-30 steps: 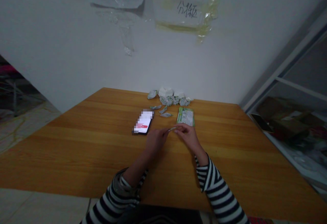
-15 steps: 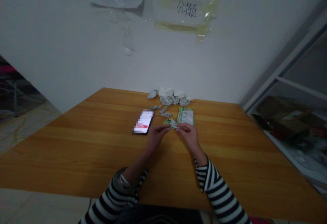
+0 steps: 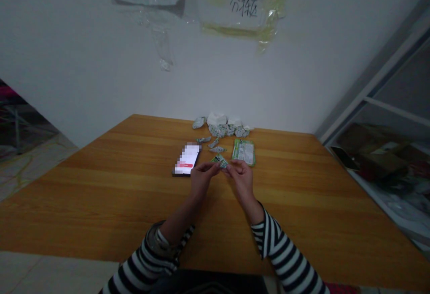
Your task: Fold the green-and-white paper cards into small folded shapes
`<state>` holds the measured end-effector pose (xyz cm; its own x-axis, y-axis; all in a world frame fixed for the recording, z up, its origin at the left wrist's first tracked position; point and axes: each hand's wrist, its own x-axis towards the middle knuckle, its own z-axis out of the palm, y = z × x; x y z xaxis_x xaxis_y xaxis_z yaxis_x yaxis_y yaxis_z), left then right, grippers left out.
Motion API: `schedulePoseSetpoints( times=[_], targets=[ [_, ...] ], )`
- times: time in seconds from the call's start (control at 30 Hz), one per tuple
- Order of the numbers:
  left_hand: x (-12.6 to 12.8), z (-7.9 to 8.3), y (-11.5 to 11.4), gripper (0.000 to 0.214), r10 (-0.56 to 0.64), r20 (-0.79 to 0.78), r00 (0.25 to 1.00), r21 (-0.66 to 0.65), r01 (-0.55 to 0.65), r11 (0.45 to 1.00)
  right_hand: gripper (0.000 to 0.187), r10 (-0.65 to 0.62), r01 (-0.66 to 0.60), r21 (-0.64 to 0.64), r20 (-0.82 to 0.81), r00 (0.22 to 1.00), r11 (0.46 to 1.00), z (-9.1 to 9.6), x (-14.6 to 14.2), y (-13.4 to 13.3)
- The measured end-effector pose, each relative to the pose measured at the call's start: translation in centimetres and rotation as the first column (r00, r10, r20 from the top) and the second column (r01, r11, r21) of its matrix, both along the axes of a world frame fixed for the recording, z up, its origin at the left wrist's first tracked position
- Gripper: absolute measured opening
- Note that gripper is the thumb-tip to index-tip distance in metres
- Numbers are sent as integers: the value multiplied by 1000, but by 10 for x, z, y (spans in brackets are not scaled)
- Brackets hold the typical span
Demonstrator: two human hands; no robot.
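Observation:
Between my two hands is a small green-and-white printed wrapper [image 3: 220, 159], partly crumpled or folded. My left hand [image 3: 202, 176] pinches its left side with thumb and fingertips. At the other side, the fingertips of my right hand [image 3: 241, 178] are closed on the wrapper too. Just beyond my right hand lies a flat green-and-white packet [image 3: 243, 151] with printed text. Several twisted strips of the same printed material, one of them a twisted wrapper [image 3: 217, 149], lie past my fingers. Left of my left hand is a phone [image 3: 187, 159] with its screen lit.
Crumpled wrappers [image 3: 218, 129] and white tissue [image 3: 217, 118] are heaped at the back of the wooden table [image 3: 101, 186], against the wall. To the right stands a shelf with cardboard boxes [image 3: 369, 146] and a dark phone-like object [image 3: 345, 158].
My right hand has shifted slightly left and its fingers have moved over the wrapper. The wrapper shows more of its printed face. The camera view has shifted a little.

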<state>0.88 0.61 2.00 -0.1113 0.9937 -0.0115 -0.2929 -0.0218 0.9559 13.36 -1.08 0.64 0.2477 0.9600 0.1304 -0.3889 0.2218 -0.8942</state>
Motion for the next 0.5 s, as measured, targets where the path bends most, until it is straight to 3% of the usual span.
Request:
schedulePoseSetpoints(
  times=[0.2,0.5],
  targets=[
    [0,-2,0,29,72,-69,995,12,-72,997,23,42,-42,2,10,999,999,1,-3,-2],
    [-1,-3,0,32,53,-27,998,17,-53,998,26,93,-93,-8,116,989,996,5,7,2]
  ],
)
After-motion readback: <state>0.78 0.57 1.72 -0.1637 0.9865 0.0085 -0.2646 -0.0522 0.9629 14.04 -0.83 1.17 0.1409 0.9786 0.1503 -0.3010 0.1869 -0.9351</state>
